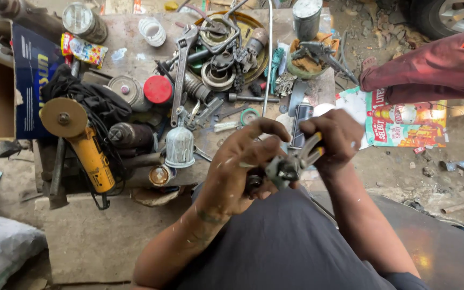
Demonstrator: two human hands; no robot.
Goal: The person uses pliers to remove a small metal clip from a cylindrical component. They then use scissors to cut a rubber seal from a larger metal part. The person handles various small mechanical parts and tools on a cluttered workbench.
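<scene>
Both forearms reach forward from the lower edge and meet at mid-frame. The left hand (237, 166) curls, fingers bent inward, thumb up. The right hand (333, 140) is fisted in a tight grip, knuckles upward.

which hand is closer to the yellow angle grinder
Left. The left hand is to the right of the yellow angle grinder and holds a small dark part; the right hand is farther right, gripping the pliers.
</scene>
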